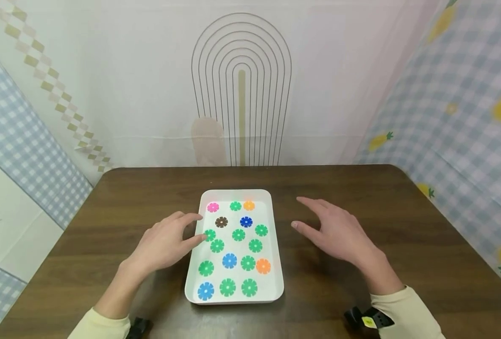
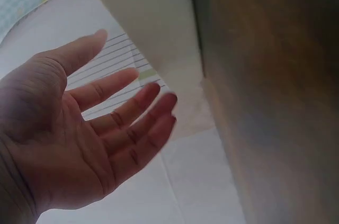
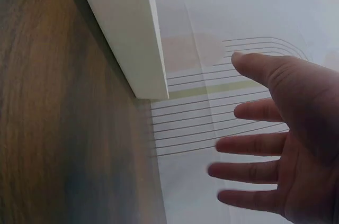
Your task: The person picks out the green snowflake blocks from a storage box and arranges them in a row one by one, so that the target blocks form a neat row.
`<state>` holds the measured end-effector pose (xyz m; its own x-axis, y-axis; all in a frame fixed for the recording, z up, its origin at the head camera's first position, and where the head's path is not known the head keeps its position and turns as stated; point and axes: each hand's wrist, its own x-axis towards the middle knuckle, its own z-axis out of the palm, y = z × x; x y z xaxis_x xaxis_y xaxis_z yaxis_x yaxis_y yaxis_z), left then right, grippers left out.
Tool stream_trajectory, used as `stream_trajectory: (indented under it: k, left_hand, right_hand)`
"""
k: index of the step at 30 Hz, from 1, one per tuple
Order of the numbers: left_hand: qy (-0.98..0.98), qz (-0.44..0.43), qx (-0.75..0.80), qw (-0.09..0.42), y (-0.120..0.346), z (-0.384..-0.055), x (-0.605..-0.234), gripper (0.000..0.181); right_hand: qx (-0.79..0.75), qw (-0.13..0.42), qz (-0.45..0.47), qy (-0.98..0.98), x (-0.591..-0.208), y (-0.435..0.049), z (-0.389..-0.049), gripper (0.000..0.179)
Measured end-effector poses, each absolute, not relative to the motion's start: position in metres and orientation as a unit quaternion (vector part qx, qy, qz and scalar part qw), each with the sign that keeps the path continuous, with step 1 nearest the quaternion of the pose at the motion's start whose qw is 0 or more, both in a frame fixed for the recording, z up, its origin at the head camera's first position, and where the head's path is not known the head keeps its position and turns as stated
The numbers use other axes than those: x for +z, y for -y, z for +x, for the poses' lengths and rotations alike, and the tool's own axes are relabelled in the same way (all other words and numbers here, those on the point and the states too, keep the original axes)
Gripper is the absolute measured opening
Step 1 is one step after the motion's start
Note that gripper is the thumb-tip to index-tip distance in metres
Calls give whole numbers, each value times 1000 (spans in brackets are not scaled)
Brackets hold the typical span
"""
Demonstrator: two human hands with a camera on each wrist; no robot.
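Observation:
A white rectangular tray (image 1: 259, 200) lies on the table and holds several flat, notched, flower-like discs. Most are green, such as this green disc (image 1: 227, 287); others are a pink disc (image 1: 213, 207), a brown disc (image 1: 221, 222), a dark blue disc (image 1: 246, 221), light blue discs and orange discs. My left hand (image 1: 165, 240) hovers at the tray's left side, thumb and fingertip overlapping its edge in the head view. The left wrist view shows that palm bare, its fingers loosely bent. Off to the tray's right, my right hand (image 1: 337, 230) holds nothing, fingers extended and spread.
The dark wooden table (image 1: 157, 183) has a far edge against a white cloth (image 1: 149, 70) with arch lines. A blue checked cloth (image 1: 466, 141) with yellow fruit hangs at the right. Black straps (image 1: 377, 319) sit at the wrists.

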<state>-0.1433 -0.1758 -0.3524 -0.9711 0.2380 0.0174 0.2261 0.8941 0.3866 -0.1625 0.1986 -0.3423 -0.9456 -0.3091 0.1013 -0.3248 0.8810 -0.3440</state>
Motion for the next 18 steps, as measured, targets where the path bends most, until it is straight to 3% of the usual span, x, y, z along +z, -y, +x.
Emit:
stream_trajectory:
  k: [9, 18]
  left_hand:
    - [-941, 140, 300, 72, 188, -147, -363, 48]
    - [-856, 124, 459, 204, 206, -156, -374, 55]
  right_hand:
    - [250, -35, 172, 952, -351, -183, -163, 54]
    - [269, -47, 186, 944, -358, -175, -162, 48]
